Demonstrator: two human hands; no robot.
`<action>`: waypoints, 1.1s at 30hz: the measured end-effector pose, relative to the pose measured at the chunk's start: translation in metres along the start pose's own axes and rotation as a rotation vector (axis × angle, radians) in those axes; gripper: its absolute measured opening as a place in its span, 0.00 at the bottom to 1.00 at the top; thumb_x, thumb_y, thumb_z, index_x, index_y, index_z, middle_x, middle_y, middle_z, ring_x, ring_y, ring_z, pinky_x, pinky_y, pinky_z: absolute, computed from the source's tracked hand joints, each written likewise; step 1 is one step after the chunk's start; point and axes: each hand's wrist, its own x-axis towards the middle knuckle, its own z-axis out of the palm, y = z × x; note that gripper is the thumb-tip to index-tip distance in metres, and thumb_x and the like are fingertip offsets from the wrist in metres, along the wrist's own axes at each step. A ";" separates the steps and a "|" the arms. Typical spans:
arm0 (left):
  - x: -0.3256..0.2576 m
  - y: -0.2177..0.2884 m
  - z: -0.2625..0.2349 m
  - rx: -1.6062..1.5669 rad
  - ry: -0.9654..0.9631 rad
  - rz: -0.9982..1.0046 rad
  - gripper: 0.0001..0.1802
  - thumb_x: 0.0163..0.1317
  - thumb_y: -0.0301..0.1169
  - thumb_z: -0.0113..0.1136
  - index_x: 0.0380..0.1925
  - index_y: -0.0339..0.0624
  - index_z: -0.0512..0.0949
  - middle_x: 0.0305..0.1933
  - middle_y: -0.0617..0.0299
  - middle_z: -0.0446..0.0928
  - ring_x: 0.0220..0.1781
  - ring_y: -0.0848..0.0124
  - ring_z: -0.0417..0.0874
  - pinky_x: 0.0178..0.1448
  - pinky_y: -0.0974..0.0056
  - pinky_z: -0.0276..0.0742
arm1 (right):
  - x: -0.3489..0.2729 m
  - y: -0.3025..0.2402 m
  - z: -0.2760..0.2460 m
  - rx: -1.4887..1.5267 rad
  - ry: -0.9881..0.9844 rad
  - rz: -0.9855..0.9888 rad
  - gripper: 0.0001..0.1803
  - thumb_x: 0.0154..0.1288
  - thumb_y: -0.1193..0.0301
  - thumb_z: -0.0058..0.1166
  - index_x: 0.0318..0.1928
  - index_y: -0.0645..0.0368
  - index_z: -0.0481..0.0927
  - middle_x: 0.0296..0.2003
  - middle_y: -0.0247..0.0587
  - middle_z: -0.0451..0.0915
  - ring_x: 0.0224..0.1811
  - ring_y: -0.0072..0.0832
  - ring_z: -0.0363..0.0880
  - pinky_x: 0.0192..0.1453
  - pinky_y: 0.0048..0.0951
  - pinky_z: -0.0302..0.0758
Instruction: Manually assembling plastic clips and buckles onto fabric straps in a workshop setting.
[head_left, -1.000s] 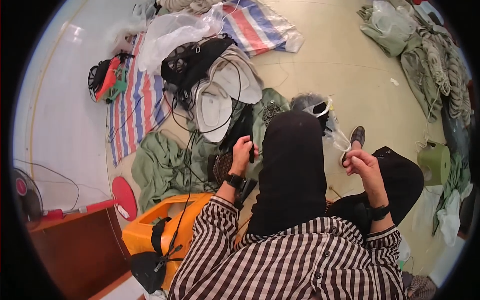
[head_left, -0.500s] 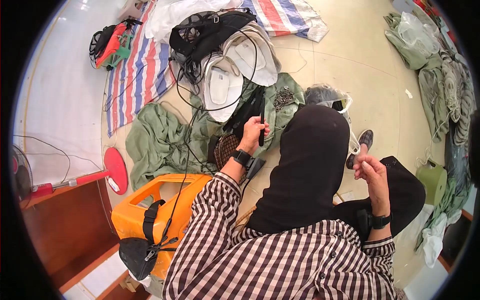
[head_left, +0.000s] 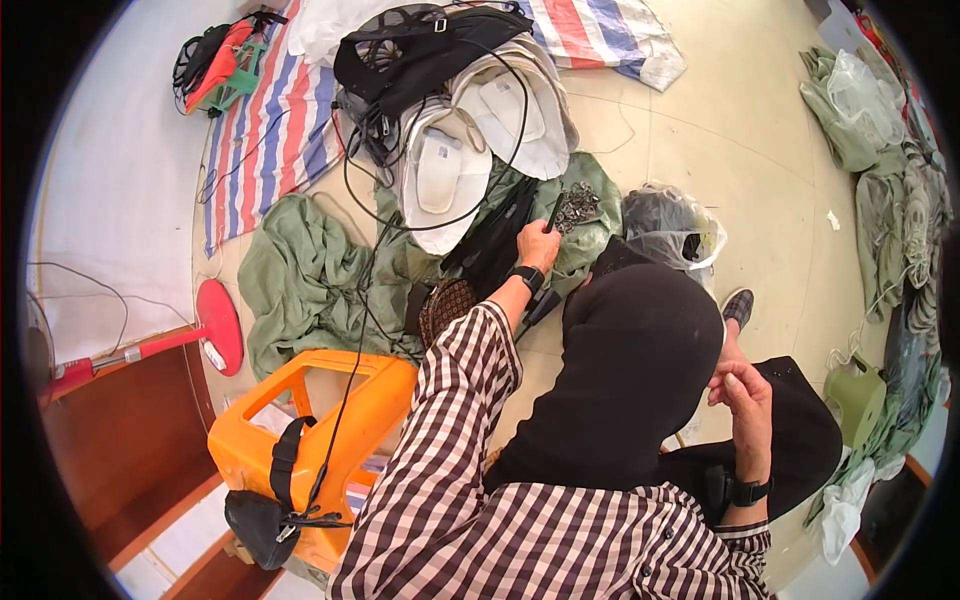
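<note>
My left hand (head_left: pixel 539 248) has moved forward, fingers wrapped round a black strip (head_left: pixel 555 214), bringing it just beside the metal pieces (head_left: pixel 578 206) on green cloth (head_left: pixel 592 252). Right hand (head_left: pixel 744 402) stays loosely curled near my knee (head_left: pixel 650 310); can't tell whether it grips anything.

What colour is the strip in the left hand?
The strip in the left hand is black, seen best in the head view.
</note>
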 end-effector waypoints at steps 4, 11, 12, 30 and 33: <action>0.014 0.001 0.014 0.175 -0.049 0.064 0.11 0.48 0.32 0.58 0.26 0.33 0.77 0.31 0.45 0.78 0.38 0.49 0.79 0.42 0.52 0.73 | 0.002 -0.002 0.000 -0.040 0.025 0.021 0.10 0.66 0.73 0.47 0.42 0.66 0.76 0.31 0.40 0.79 0.29 0.20 0.76 0.37 0.21 0.74; 0.021 0.006 0.035 0.394 -0.030 0.045 0.13 0.48 0.33 0.58 0.33 0.36 0.76 0.32 0.43 0.79 0.39 0.48 0.80 0.43 0.50 0.75 | 0.004 -0.008 0.001 -0.027 0.051 0.056 0.09 0.66 0.73 0.48 0.41 0.66 0.76 0.30 0.40 0.79 0.29 0.20 0.76 0.37 0.20 0.74; 0.018 0.021 0.046 0.404 -0.025 0.075 0.14 0.48 0.32 0.58 0.33 0.36 0.74 0.31 0.42 0.78 0.38 0.46 0.79 0.43 0.48 0.74 | 0.001 -0.012 -0.004 -0.038 0.077 0.053 0.09 0.65 0.74 0.47 0.41 0.66 0.76 0.30 0.40 0.79 0.29 0.20 0.76 0.37 0.20 0.74; 0.020 -0.010 0.028 0.449 -0.086 0.497 0.10 0.52 0.28 0.59 0.33 0.38 0.72 0.32 0.46 0.75 0.38 0.46 0.75 0.41 0.48 0.70 | 0.001 0.015 -0.013 0.091 -0.136 -0.022 0.13 0.69 0.68 0.47 0.48 0.62 0.75 0.35 0.32 0.79 0.33 0.14 0.74 0.38 0.18 0.72; 0.020 -0.014 0.021 0.394 -0.027 0.499 0.11 0.50 0.29 0.59 0.31 0.36 0.71 0.33 0.45 0.74 0.39 0.45 0.75 0.42 0.48 0.69 | -0.001 0.015 -0.008 0.074 -0.143 0.020 0.13 0.69 0.68 0.47 0.48 0.63 0.75 0.35 0.34 0.80 0.32 0.15 0.75 0.38 0.19 0.73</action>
